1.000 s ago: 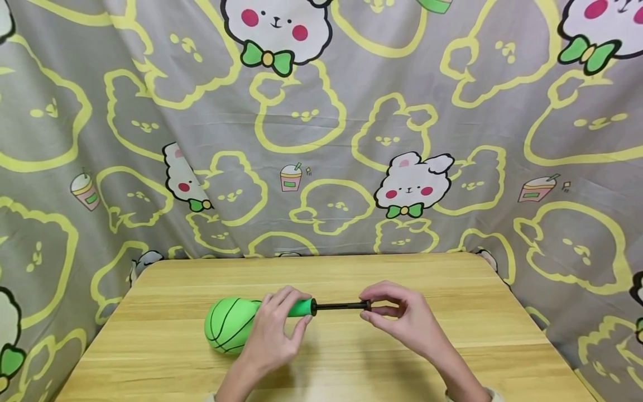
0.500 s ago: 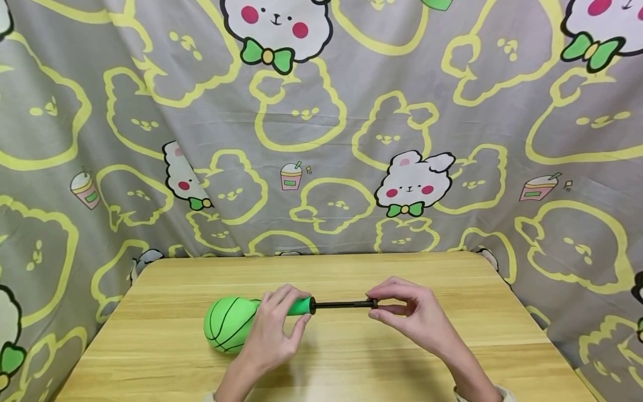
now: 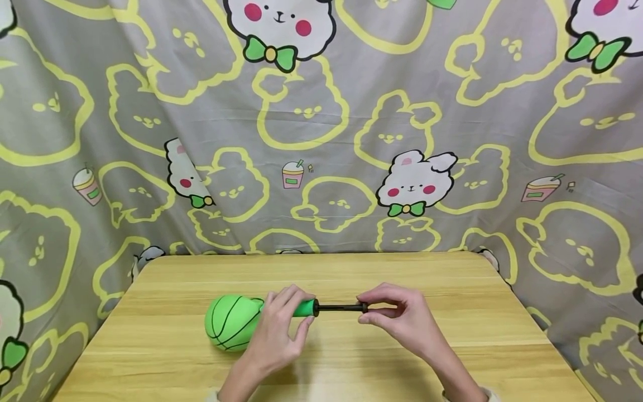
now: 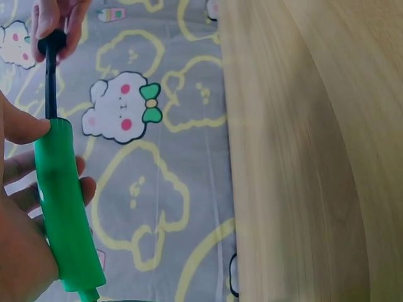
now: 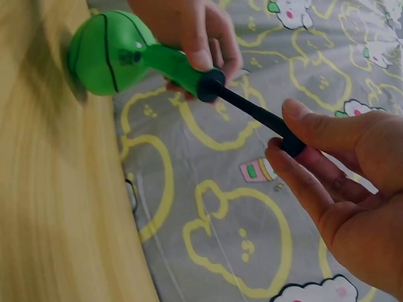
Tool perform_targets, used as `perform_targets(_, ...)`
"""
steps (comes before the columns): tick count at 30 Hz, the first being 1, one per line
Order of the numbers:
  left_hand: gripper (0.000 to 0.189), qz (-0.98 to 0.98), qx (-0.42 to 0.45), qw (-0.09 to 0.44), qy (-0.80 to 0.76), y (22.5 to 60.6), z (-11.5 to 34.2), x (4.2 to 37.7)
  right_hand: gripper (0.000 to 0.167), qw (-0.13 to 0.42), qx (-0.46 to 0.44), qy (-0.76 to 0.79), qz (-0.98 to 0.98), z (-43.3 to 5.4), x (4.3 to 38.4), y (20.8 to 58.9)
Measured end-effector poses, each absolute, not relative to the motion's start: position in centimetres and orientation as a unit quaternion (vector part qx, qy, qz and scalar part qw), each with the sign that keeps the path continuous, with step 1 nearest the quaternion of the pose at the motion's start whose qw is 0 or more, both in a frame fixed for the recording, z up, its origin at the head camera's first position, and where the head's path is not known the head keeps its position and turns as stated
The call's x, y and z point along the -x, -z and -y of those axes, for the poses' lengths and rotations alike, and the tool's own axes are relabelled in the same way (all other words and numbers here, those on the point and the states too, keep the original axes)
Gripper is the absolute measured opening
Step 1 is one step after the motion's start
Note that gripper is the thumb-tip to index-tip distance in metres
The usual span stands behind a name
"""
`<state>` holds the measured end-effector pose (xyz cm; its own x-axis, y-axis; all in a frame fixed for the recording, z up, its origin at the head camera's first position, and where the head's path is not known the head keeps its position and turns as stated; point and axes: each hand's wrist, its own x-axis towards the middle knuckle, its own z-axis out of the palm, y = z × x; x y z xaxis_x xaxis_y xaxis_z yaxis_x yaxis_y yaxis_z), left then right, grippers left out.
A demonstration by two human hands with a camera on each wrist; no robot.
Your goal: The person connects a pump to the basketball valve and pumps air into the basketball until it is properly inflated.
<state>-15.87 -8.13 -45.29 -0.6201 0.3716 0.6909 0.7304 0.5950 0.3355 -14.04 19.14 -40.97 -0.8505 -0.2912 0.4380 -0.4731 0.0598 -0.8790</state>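
Observation:
My left hand point(image 3: 281, 329) grips the green barrel of a small hand pump point(image 4: 63, 201), thumb near its black end cap. With thumb and fingertips my right hand point(image 3: 402, 312) pinches the black knob at the end of the pump's rod point(image 5: 252, 110), which is drawn partly out to the right. A green ball point(image 3: 231, 324) with black lines, soft and misshapen in the head view, lies left of my left hand, at the pump's nozzle end. The left hand covers most of the barrel in the head view. In the right wrist view the ball point(image 5: 110, 53) meets the pump's far end.
A wooden table point(image 3: 402, 273) spreads under both hands. Behind it and at both sides hangs a grey curtain point(image 3: 321, 162) printed with yellow outlines and white cartoon animals.
The right hand pulled the rod a little further out to the right, then pushed it back left. The left hand and the ball stay nearly in place.

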Motion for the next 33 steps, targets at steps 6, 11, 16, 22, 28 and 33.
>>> perform_targets(6, 0.031, 0.851, 0.323, 0.278, 0.306, 45.3, 8.0, 15.3, 0.028, 0.085, -0.259, -0.637, 0.721, -17.4, 13.9, 42.0)
perform_targets(11, 0.030, 0.855, 0.328, 0.267, 0.301, 45.2, 7.9, 15.0, 0.029, 0.093, -0.265, -0.646, 0.710, -16.3, 13.9, 42.9)
perform_targets(16, 0.030, 0.855, 0.334, 0.267, 0.295, 45.3, 7.6, 15.0, 0.028, 0.096, -0.267, -0.647, 0.708, -15.3, 14.1, 43.8)
perform_targets(22, 0.031, 0.858, 0.335, 0.263, 0.286, 45.6, 6.9, 15.3, 0.027, 0.096, -0.240, -0.645, 0.719, -14.6, 14.5, 44.3)
perform_targets(28, 0.031, 0.864, 0.326, 0.260, 0.284, 45.5, 6.8, 15.5, 0.024, 0.079, -0.233, -0.638, 0.730, -14.5, 14.7, 43.9)
perform_targets(33, 0.030, 0.868, 0.332, 0.246, 0.277, 45.5, 7.3, 15.3, 0.026, 0.045, -0.236, -0.638, 0.732, -14.8, 14.4, 43.7)
